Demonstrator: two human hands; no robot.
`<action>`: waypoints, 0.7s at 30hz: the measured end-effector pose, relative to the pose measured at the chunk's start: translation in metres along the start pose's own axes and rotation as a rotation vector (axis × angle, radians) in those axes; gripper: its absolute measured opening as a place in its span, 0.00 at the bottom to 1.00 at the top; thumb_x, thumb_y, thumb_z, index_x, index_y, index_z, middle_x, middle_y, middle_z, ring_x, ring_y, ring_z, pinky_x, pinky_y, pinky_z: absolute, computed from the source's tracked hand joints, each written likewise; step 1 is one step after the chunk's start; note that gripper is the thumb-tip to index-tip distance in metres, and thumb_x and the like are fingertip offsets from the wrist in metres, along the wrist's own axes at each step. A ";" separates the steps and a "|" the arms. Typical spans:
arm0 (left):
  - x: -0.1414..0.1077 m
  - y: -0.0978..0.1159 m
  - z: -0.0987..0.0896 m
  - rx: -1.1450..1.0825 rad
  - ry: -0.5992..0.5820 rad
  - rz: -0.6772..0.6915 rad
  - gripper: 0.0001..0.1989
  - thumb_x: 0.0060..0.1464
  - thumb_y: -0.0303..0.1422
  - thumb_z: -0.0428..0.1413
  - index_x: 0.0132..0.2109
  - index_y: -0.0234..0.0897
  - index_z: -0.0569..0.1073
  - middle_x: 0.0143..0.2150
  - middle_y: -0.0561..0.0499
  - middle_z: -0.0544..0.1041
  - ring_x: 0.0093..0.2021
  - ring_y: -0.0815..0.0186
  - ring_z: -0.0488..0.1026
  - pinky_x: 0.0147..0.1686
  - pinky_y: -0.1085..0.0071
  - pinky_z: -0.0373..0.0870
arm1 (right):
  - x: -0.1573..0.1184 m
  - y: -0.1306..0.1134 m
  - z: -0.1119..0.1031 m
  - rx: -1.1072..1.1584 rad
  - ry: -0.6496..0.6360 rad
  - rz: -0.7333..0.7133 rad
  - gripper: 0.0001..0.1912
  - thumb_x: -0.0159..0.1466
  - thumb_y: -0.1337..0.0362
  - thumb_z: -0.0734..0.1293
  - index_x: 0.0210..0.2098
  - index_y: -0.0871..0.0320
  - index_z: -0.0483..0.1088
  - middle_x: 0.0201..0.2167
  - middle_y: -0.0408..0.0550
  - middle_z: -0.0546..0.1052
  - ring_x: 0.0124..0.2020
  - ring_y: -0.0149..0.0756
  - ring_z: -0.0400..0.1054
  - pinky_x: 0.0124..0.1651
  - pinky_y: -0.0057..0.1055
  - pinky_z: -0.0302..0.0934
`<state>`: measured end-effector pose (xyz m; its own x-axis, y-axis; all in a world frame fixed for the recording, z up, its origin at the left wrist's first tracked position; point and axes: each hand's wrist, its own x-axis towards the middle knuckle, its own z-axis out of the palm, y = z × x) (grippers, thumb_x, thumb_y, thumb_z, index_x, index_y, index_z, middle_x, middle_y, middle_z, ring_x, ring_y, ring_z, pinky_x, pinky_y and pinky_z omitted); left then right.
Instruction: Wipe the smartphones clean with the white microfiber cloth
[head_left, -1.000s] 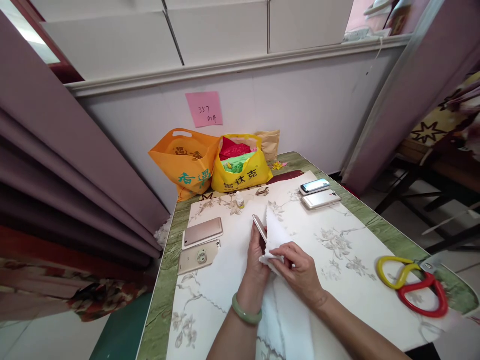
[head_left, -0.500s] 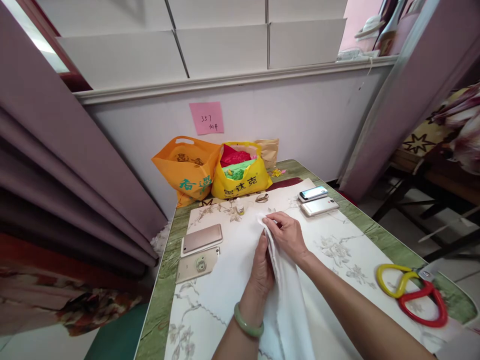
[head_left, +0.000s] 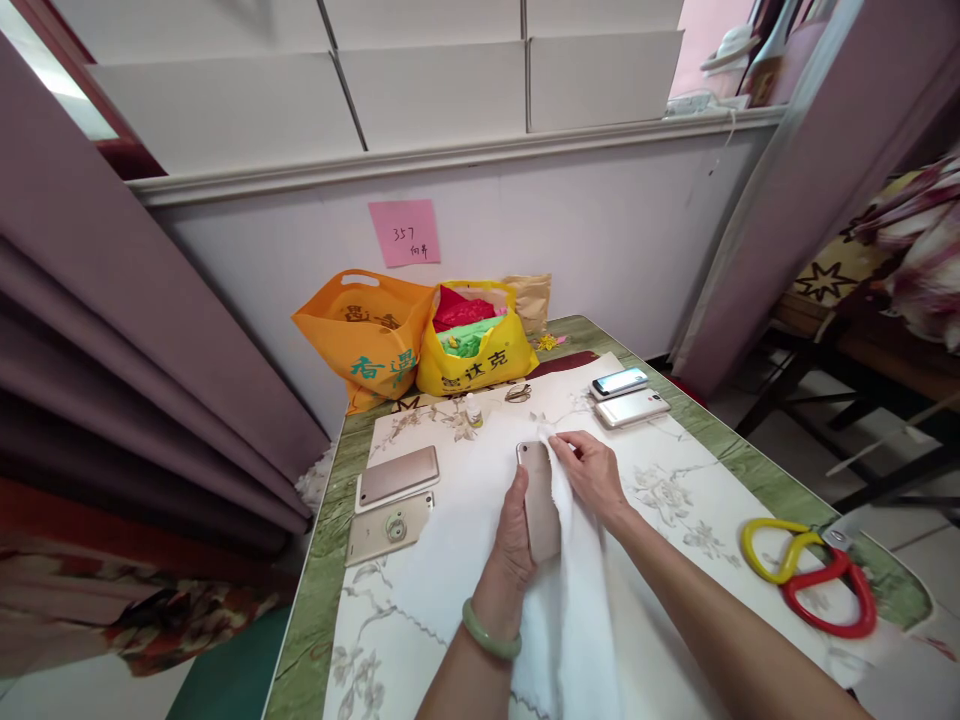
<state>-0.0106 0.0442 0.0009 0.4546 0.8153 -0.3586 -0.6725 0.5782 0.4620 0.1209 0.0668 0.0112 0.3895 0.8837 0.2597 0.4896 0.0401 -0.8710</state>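
Note:
My left hand (head_left: 514, 522), with a green bangle (head_left: 491, 632) at the wrist, grips a grey smartphone (head_left: 538, 505) by its left edge, its back facing up. Pinched between the fingers of my right hand (head_left: 592, 475) is the upper edge of a white cloth (head_left: 585, 590). This cloth lies along the phone's right side and runs down toward me, spreading under my left hand as well. Beyond the left hand, two phones lie on the table: a rose-gold phone (head_left: 399, 473) and a gold phone with a ring holder (head_left: 389, 528).
Two more phones, a dark-screened phone (head_left: 619, 383) and a silver phone (head_left: 632, 408), lie at the back right. Large scissors (head_left: 810, 570) rest near the right edge. An orange bag (head_left: 367, 340) and a stuffed yellow bag (head_left: 480, 350) stand at the back, near a small bottle (head_left: 473, 411).
The cloth's edge has been drawn to the right by my right hand, baring the grey phone in my left hand. The camera view has shifted slightly.

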 end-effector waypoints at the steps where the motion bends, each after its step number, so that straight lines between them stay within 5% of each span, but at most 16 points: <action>1: 0.000 0.001 0.000 -0.003 -0.035 -0.033 0.26 0.54 0.47 0.57 0.53 0.32 0.73 0.41 0.43 0.80 0.41 0.57 0.78 0.45 0.64 0.72 | -0.001 -0.001 0.001 0.032 0.060 -0.027 0.15 0.63 0.52 0.63 0.34 0.54 0.77 0.33 0.45 0.78 0.32 0.35 0.70 0.37 0.30 0.62; 5: 0.002 0.002 0.002 -0.053 -0.153 -0.135 0.30 0.55 0.52 0.52 0.55 0.32 0.72 0.45 0.41 0.80 0.48 0.52 0.75 0.51 0.59 0.69 | -0.003 -0.003 0.006 0.043 0.070 -0.220 0.13 0.65 0.55 0.64 0.41 0.54 0.77 0.34 0.46 0.75 0.35 0.34 0.70 0.38 0.29 0.64; 12: 0.014 -0.001 -0.007 -0.146 -0.061 -0.090 0.22 0.56 0.46 0.53 0.44 0.31 0.76 0.40 0.42 0.80 0.47 0.55 0.76 0.51 0.61 0.69 | -0.036 0.008 0.013 -0.247 -0.141 -0.525 0.18 0.69 0.63 0.59 0.57 0.50 0.68 0.41 0.50 0.73 0.42 0.38 0.67 0.44 0.35 0.64; 21: 0.011 0.005 -0.002 -0.128 -0.080 -0.072 0.30 0.55 0.52 0.52 0.54 0.31 0.73 0.46 0.41 0.79 0.50 0.52 0.75 0.54 0.57 0.66 | -0.093 0.017 -0.033 -0.304 -0.326 -0.695 0.19 0.69 0.68 0.59 0.57 0.50 0.66 0.39 0.48 0.75 0.40 0.37 0.66 0.44 0.38 0.59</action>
<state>-0.0101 0.0557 -0.0021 0.5457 0.7750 -0.3186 -0.7034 0.6303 0.3285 0.1188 -0.0299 -0.0143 -0.3028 0.7966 0.5232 0.7435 0.5409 -0.3934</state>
